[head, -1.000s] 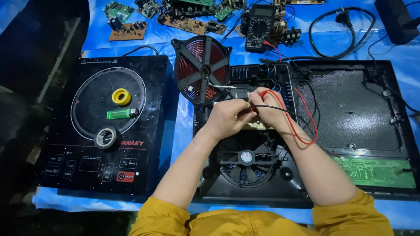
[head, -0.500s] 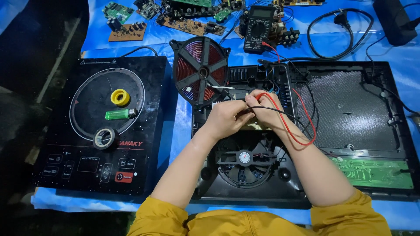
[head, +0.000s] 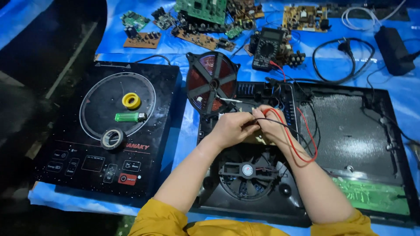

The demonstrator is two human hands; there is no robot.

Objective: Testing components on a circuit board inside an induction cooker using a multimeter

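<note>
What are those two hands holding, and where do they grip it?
Both the left hand and right hand appear to pinch the meter's red and black leads near their tips; the exact grip is hidden.

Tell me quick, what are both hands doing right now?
Left hand: closed, pinching a black probe wire over the open cooker base.
Right hand: closed, holding the red probe wire.

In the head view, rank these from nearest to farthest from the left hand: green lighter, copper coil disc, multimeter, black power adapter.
From the left hand:
1. Copper coil disc, just above it.
2. Green lighter, to the left on the black glass cooktop.
3. Multimeter, up and to the right.
4. Black power adapter, far upper right.
</note>
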